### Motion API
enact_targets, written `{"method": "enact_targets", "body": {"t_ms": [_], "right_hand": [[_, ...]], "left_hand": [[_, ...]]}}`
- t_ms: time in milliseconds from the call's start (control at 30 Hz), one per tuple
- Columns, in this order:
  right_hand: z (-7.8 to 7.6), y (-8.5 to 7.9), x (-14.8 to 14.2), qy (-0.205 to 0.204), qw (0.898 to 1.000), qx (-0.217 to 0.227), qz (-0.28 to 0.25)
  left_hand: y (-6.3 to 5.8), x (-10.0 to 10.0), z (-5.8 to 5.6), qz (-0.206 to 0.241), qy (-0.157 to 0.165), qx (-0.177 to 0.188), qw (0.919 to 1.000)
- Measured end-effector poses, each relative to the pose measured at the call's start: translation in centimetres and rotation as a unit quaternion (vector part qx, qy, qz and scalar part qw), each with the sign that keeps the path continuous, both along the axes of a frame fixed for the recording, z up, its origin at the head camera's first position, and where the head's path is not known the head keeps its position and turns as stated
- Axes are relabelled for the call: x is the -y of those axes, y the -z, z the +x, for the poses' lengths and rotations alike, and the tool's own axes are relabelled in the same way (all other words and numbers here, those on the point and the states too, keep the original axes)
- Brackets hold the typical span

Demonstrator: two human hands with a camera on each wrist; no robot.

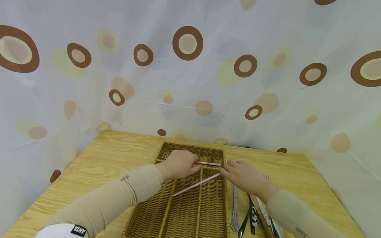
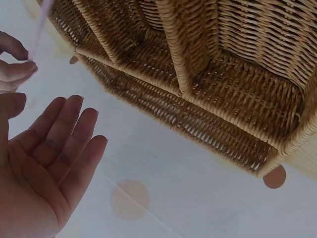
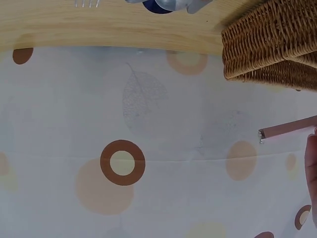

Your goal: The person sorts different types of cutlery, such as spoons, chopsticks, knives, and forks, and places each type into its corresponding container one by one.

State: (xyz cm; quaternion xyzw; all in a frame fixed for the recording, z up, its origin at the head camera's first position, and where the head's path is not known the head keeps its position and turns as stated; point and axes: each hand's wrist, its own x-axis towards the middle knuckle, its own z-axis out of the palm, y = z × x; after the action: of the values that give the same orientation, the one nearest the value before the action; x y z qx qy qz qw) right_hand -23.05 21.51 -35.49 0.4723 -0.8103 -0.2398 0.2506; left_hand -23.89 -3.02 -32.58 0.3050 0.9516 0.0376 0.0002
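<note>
Left grip (image 2: 49,168) loosely open-palmed near wicker basket (image 2: 228,111); right grip (image 2: 12,67) pinches pink stick (image 2: 41,25).

Basket (image 1: 211,208) on table (image 1: 125,145); sheet (image 1: 166,99) behind table. Crosswise compartment at basket's far end; three long compartments before it, side by side. Left hand (image 1: 181,163) above basket, near crosswise divider (image 1: 212,168); right hand (image 1: 244,175) at right rim. First stick (image 1: 196,184) slanting from right hand, leftward and nearer person, over long compartments. Second stick (image 1: 209,163) between hands. Single utensil (image 1: 235,211) just right of basket; other utensils (image 1: 254,218) farther right.
</note>
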Motion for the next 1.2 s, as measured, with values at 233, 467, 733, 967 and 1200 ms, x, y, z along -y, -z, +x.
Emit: {"method": "enact_targets", "body": {"t_ms": [233,467,733,967,1200], "right_hand": [[0.0,0.0,0.8,0.031,0.998,0.03,-0.042],[0.4,0.0,1.6,0.028,0.995,0.038,-0.092],[0.3,0.1,1.5,0.011,0.991,0.027,-0.13],[-0.2,0.0,-0.4,-0.035,0.969,-0.032,-0.242],[0.3,-0.6,-3.7,0.02,0.964,-0.033,-0.262]], "left_hand": [[0.2,-0.5,0.5,-0.021,0.038,0.005,0.999],[0.3,-0.7,0.6,-0.033,0.053,-0.027,0.9977],[0.3,-1.0,-0.1,-0.053,0.056,-0.055,0.9955],[0.1,-0.7,-2.0,-0.079,0.039,-0.078,0.9931],[0.7,0.8,-4.4,-0.039,-0.019,-0.046,0.998]]}}
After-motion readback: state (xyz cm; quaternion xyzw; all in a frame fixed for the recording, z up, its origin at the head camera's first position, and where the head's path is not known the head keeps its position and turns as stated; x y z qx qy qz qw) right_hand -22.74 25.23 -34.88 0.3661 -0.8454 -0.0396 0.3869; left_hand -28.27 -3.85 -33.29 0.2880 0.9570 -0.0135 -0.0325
